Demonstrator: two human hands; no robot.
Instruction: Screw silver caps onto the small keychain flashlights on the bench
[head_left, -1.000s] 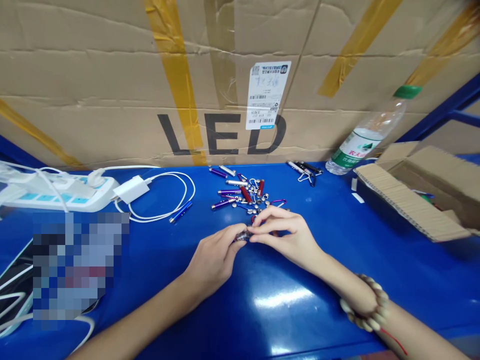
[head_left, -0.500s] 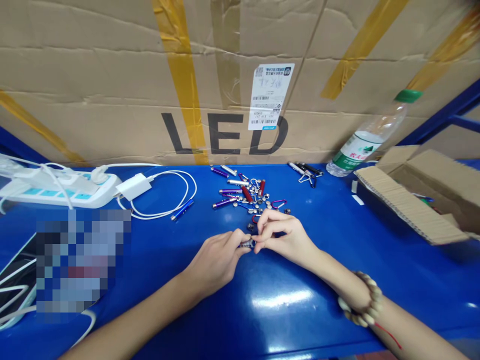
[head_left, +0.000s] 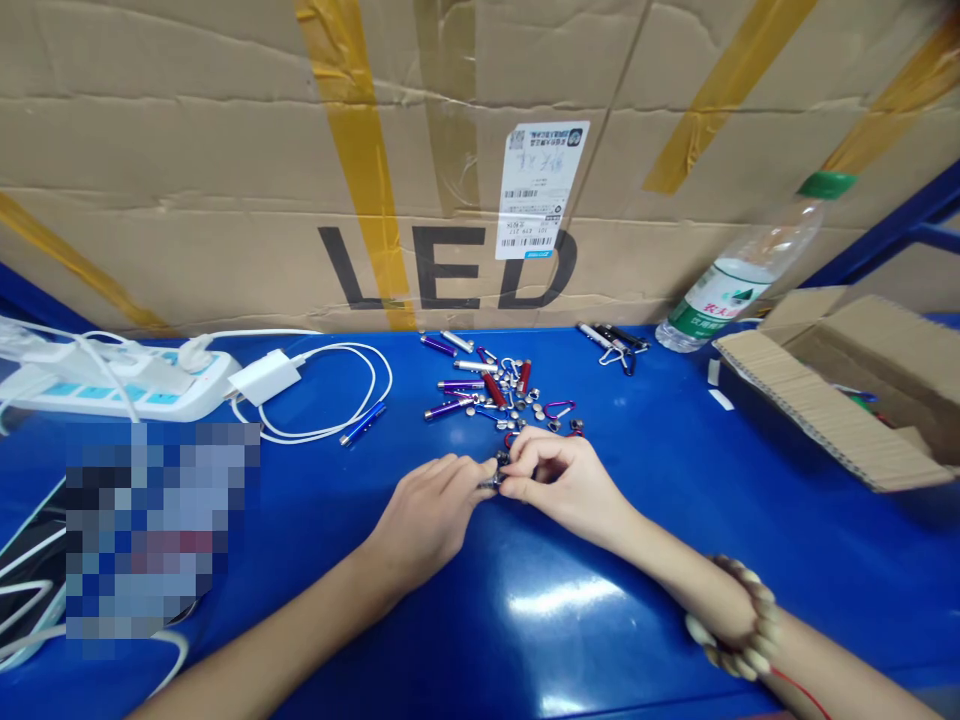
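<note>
My left hand [head_left: 429,510] and my right hand [head_left: 561,480] meet at the middle of the blue table [head_left: 525,600]. Both pinch a small silver cylindrical piece [head_left: 491,482] between their fingertips, just above the surface. Right behind my hands lies a heap of small keychain flashlights [head_left: 495,392] in purple, red and silver, with loose caps and clips among them. A beaded bracelet [head_left: 731,620] sits on my right wrist.
A large cardboard box marked LED [head_left: 450,150] stands across the back. A white power strip [head_left: 120,385], a charger with coiled cable [head_left: 315,390] and a blue flashlight [head_left: 362,424] lie left. A plastic bottle [head_left: 742,270] and an open carton [head_left: 847,380] are right.
My right hand's fingers have curled down closer onto the silver piece, and both hands have shifted slightly back toward the heap.
</note>
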